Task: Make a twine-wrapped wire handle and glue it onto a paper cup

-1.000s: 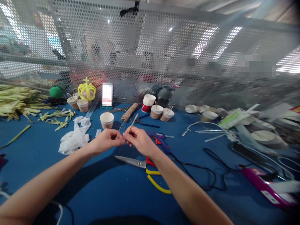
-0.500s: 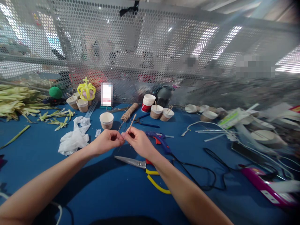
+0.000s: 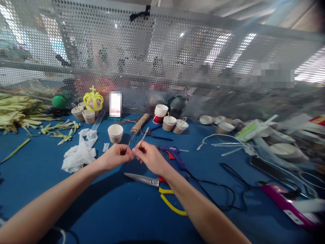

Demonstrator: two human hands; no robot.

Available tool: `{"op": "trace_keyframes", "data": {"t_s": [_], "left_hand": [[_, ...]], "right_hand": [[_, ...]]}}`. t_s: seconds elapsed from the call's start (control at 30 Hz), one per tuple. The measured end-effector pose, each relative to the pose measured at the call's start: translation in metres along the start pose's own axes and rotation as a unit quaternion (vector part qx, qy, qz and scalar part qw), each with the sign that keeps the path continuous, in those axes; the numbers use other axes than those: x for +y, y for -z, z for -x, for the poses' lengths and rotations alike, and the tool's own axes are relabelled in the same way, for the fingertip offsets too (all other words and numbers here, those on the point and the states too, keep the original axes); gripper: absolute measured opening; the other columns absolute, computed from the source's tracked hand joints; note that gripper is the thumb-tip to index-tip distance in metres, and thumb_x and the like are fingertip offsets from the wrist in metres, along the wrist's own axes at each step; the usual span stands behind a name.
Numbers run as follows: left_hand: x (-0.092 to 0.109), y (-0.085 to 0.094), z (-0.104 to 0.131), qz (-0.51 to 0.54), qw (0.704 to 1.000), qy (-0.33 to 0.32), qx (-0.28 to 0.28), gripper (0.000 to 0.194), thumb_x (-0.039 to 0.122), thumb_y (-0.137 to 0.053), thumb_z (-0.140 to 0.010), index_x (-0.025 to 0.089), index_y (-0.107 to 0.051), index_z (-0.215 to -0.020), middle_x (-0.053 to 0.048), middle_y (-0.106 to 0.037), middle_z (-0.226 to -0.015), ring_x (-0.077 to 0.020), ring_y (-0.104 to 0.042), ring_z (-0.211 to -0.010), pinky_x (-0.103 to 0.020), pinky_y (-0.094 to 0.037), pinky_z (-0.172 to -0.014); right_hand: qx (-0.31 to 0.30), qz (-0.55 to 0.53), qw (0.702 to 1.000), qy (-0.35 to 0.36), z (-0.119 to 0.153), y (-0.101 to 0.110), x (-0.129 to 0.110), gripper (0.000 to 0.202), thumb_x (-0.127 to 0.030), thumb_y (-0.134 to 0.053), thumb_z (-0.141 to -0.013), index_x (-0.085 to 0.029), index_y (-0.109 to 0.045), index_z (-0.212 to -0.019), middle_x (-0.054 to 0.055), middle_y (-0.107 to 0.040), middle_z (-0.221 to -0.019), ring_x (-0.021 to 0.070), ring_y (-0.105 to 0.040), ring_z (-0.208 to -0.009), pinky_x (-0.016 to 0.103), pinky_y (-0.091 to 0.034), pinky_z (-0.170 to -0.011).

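My right hand is closed in a pinch around a thin tan stick, which tilts up and to the right. Close beside it, my left hand has thumb and fingers pinched together on a strand of brown twine. The fingertips of both hands nearly meet; the stick's lower end is hidden between them. Behind them lies a roll of twine. A paper cup with a brown-wrapped base stands beyond my left hand. Below my hands rest large scissors with yellow handles.
A blue glue gun with a black cable lies right of my hands, near pliers. White tissue is at left, with pale husks beyond. A magenta power strip lies at right. Perforated metal panel stands behind.
Both hands stay together in the same pinch. The stick has turned slightly and its tip sits a little lower and farther right. The whole view has shifted slightly.
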State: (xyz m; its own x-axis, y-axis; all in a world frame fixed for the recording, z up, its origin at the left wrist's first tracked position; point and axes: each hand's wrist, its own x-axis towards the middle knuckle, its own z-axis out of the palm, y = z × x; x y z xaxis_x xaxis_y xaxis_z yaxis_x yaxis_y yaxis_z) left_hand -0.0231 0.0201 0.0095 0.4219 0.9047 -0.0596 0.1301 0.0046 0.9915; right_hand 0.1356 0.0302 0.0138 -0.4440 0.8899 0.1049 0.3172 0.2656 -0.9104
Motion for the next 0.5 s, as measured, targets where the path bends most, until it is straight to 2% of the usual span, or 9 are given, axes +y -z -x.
{"op": "trace_keyframes", "data": {"t_s": [0.27, 0.5], "left_hand": [[-0.0035, -0.0003, -0.0032, 0.01, 0.999, 0.039, 0.003, 0.022, 0.031, -0.059, -0.064, 0.013, -0.048, -0.058, 0.007, -0.038, -0.049, -0.0048, -0.027, -0.046, -0.02, -0.017, -0.044], [-0.0082, -0.0037, -0.0056, 0.04, 0.997, 0.066, 0.013, 0.023, 0.03, -0.06, -0.063, 0.014, -0.045, -0.057, 0.008, -0.037, -0.048, -0.0032, -0.025, -0.043, -0.02, -0.016, -0.042]], "right_hand": [[-0.015, -0.038, 0.999, -0.02, -0.0024, -0.0023, 0.0056, 0.021, -0.035, -0.05, -0.078, -0.016, -0.046, -0.07, -0.003, -0.047, -0.058, 0.0074, -0.045, -0.048, 0.02, -0.041, -0.046], [-0.002, 0.001, 1.0, -0.015, -0.003, -0.004, 0.0079, 0.016, -0.028, -0.047, -0.08, -0.016, -0.047, -0.069, -0.002, -0.05, -0.058, 0.0078, -0.046, -0.049, 0.02, -0.041, -0.046]]}}
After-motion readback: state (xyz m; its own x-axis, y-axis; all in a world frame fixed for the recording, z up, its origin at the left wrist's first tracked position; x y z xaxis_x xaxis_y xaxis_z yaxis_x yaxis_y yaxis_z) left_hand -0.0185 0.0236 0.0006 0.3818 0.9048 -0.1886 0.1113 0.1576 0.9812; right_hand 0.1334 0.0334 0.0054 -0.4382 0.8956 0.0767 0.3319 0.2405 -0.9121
